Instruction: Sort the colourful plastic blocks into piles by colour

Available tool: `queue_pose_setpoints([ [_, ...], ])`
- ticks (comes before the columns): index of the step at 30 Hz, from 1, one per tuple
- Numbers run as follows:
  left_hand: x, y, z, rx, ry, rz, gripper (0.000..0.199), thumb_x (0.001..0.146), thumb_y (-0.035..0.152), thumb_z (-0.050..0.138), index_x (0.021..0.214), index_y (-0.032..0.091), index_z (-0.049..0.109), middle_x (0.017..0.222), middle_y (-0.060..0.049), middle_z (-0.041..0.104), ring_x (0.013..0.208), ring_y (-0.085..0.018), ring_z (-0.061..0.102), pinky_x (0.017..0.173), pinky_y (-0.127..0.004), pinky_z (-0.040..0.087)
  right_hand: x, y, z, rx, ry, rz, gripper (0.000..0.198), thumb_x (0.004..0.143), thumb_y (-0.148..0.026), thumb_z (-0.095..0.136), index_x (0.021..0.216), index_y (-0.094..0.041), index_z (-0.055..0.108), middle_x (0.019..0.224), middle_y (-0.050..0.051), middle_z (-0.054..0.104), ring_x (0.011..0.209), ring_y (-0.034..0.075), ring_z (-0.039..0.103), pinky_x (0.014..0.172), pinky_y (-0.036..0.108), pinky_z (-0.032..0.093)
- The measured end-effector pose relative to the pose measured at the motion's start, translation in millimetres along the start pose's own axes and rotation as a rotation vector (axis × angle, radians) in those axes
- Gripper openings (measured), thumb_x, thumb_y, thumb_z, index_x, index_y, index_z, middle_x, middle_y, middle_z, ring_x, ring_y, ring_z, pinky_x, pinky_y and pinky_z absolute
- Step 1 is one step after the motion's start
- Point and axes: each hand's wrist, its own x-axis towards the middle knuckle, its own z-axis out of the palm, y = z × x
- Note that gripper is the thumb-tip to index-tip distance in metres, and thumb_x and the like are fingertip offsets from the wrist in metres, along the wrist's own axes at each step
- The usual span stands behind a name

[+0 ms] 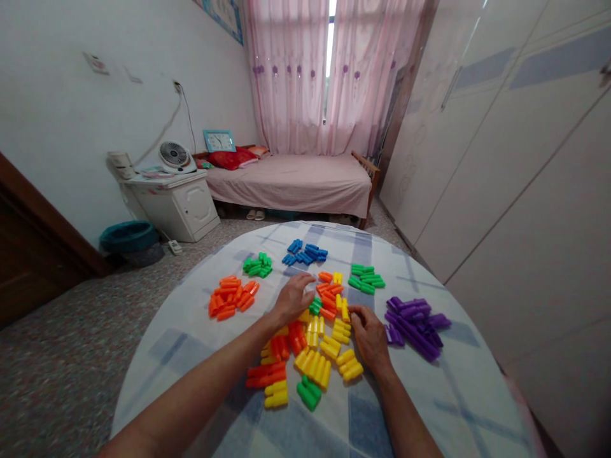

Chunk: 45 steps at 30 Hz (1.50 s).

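Observation:
Small plastic tube-shaped toy pieces lie in colour groups on a round table. My left hand (293,299) is above the middle of the spread, its fingers apart and nothing visible in them. Just right of its fingertips lie orange pieces (329,296) and a green piece (316,306). My right hand (370,334) has its fingers curled, with the tips at the right edge of a yellow plastic piece (344,310). More yellow pieces (313,367) lie nearer to me, between my forearms, beside red-orange pieces (266,375) and a green piece (309,392).
Around the table (191,388) are blue pieces (305,253), green pieces (366,280), a purple heap (415,324), an orange heap (231,297) and a green heap (258,266). Beyond stand a bed (296,181), a white cabinet (186,203) with a fan, and a wardrobe (515,191).

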Motion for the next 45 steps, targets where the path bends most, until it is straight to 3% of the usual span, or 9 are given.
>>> queue_pose_setpoints([
  [5, 55.8, 9.1, 27.6, 0.229, -0.216, 0.072, 0.037, 0.08, 0.018, 0.052, 0.116, 0.017, 0.057, 0.128, -0.012, 0.053, 0.121, -0.022, 0.046, 0.102, -0.036, 0.038, -0.6, -1.7, -0.9, 0.006, 0.003, 0.012, 0.028, 0.083, -0.031, 0.04, 0.089, -0.019, 0.064, 0.09, 0.005, 0.066, 0.083, 0.019, 0.06, 0.074, 0.029, 0.044],
  [8, 72.3, 9.2, 36.4, 0.271, -0.328, 0.034, 0.027, 0.079, 0.019, 0.052, 0.103, 0.018, 0.063, 0.107, -0.01, 0.063, 0.105, -0.022, 0.056, 0.09, -0.034, 0.045, -1.3, -1.1, -0.8, 0.015, -0.003, 0.021, 0.029, 0.083, -0.032, 0.04, 0.089, -0.019, 0.064, 0.089, 0.005, 0.066, 0.083, 0.019, 0.06, 0.073, 0.028, 0.044],
  [11, 77.2, 5.7, 39.8, 0.285, -0.353, -0.023, 0.017, 0.077, 0.02, 0.054, 0.089, 0.017, 0.065, 0.09, -0.008, 0.065, 0.088, -0.021, 0.061, 0.078, -0.031, 0.048, -1.5, -0.3, -0.6, 0.02, 0.002, 0.022, 0.029, 0.083, -0.033, 0.04, 0.09, -0.018, 0.064, 0.089, 0.005, 0.066, 0.083, 0.019, 0.06, 0.074, 0.028, 0.044],
  [14, 74.0, 2.5, 36.8, 0.292, -0.318, -0.061, 0.022, 0.075, 0.024, 0.058, 0.095, 0.018, 0.065, 0.095, -0.008, 0.064, 0.091, -0.022, 0.06, 0.078, -0.03, 0.047, -1.3, -1.0, -0.7, 0.016, 0.005, 0.018, 0.029, 0.082, -0.034, 0.04, 0.089, -0.018, 0.064, 0.089, 0.005, 0.067, 0.082, 0.019, 0.06, 0.073, 0.028, 0.044],
  [18, 53.8, -1.1, 14.2, 0.276, -0.234, -0.08, 0.039, 0.075, 0.027, 0.06, 0.113, 0.019, 0.059, 0.108, -0.008, 0.06, 0.099, -0.021, 0.057, 0.086, -0.031, 0.045, -0.8, -2.2, -1.5, 0.015, 0.001, 0.026, 0.03, 0.082, -0.035, 0.04, 0.089, -0.018, 0.064, 0.089, 0.005, 0.067, 0.082, 0.019, 0.06, 0.073, 0.029, 0.045],
  [24, -18.1, -23.7, -52.6, 0.275, -0.05, 0.074, 0.036, 0.076, 0.017, 0.057, 0.112, 0.019, 0.06, 0.108, -0.008, 0.061, 0.104, -0.022, 0.053, 0.092, -0.036, 0.044, -0.3, -0.1, -1.5, 0.014, -0.016, 0.022, 0.03, 0.082, -0.035, 0.04, 0.091, -0.018, 0.064, 0.092, 0.006, 0.066, 0.086, 0.02, 0.06, 0.077, 0.031, 0.045],
  [31, -98.2, -67.1, -101.1, 0.518, 0.052, -0.017, 0.034, 0.078, 0.02, 0.054, 0.112, 0.019, 0.06, 0.113, -0.01, 0.059, 0.112, -0.027, 0.049, 0.098, -0.044, 0.041, -0.6, -2.1, -2.2, -0.011, -0.005, 0.029, 0.032, 0.081, -0.036, 0.04, 0.091, -0.018, 0.064, 0.092, 0.006, 0.066, 0.085, 0.02, 0.06, 0.076, 0.031, 0.045],
  [38, -122.4, -81.4, -98.5, 0.533, 0.169, -0.095, 0.034, 0.078, 0.028, 0.053, 0.11, 0.018, 0.06, 0.119, -0.012, 0.057, 0.117, -0.03, 0.047, 0.1, -0.048, 0.039, -0.8, -1.2, -1.2, -0.006, -0.003, 0.02, 0.032, 0.081, -0.035, 0.04, 0.092, -0.017, 0.064, 0.092, 0.007, 0.066, 0.085, 0.019, 0.06, 0.077, 0.031, 0.045],
  [45, -114.8, -47.2, -61.0, 0.234, 0.203, -0.063, 0.032, 0.087, 0.033, 0.047, 0.115, 0.022, 0.058, 0.126, -0.009, 0.054, 0.123, -0.023, 0.046, 0.104, -0.044, 0.038, 0.0, 0.2, -0.6, -0.012, 0.012, 0.01, 0.032, 0.08, -0.035, 0.041, 0.091, -0.017, 0.066, 0.091, 0.007, 0.067, 0.084, 0.019, 0.06, 0.077, 0.031, 0.045],
])
